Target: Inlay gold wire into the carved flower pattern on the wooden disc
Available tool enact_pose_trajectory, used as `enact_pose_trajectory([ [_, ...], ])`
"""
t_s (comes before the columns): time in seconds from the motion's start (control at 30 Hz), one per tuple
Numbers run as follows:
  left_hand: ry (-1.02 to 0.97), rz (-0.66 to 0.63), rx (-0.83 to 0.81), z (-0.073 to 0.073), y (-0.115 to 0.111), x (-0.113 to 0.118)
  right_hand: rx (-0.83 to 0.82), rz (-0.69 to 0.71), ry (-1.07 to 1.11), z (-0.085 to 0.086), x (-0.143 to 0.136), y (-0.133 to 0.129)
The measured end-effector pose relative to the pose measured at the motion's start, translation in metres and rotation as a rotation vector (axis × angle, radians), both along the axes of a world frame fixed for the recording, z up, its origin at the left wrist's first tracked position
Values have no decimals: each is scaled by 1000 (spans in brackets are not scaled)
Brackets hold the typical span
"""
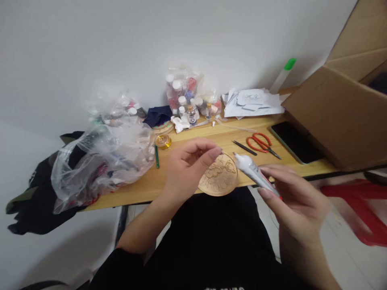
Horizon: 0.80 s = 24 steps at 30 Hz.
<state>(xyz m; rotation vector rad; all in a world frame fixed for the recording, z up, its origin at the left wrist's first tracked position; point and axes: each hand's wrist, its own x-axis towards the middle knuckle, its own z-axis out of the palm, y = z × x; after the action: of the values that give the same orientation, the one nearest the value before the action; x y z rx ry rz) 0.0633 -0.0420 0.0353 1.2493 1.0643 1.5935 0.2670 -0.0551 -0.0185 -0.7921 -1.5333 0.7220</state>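
Note:
My right hand (298,199) grips a white squeeze tube (250,169), its nozzle pointing up and left toward the disc. A round wooden disc (219,183) with a line design lies at the table's front edge, jutting slightly past it. Over the disc's upper left is my left hand (190,167), thumb and fingertips pinched together; whatever is between them is too small to make out. Beyond the disc lie black tweezers (244,148) and red-handled pliers (261,143).
A cardboard box (335,117) stands at right beside a black phone (296,141). Papers (252,102), small bottles (191,115) and bagged jars line the wall. On the left are a clear plastic bag (105,157), a yellow spool (163,141) and a green stick (157,157).

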Motion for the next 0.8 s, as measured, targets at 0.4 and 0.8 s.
enact_pose_trajectory([
  [0.4,-318,-182,-145,-4,4,15,-464,298,375,-1,-11,6],
  [0.8,-263,-197,-32,-9,6,21,-809,604,554,-1,-22,5],
])
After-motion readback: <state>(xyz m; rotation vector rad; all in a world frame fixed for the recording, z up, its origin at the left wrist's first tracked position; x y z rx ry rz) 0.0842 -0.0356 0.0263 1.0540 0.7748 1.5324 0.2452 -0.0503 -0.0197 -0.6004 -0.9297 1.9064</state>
